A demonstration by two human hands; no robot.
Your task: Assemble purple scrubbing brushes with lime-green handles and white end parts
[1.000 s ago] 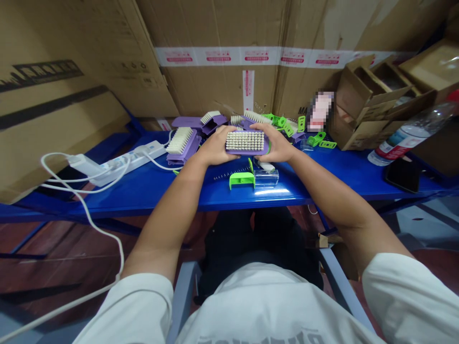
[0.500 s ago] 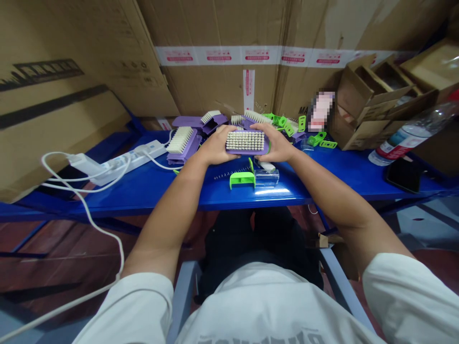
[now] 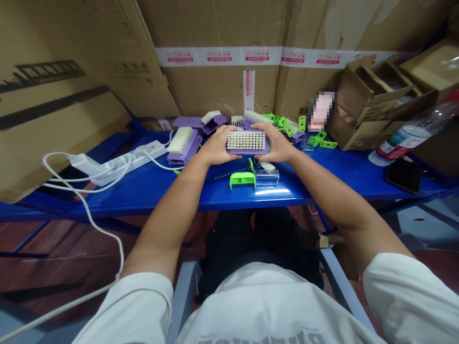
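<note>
A purple scrub brush is held between my two hands above the blue table, its pale bristles turned toward me. My left hand grips its left end and my right hand its right end, where a bit of green shows. Below the brush lie a bright green plastic end piece, a clear plastic piece and a thin metal spring. Just under my right hand rests a small white part.
More purple brushes lie left and behind my hands. Several green parts are scattered at the right. A white power strip with cables sits left. A water bottle, black phone and cardboard boxes are on the right.
The brush has shifted very slightly to the right in my hands. Everything else looks the same.
</note>
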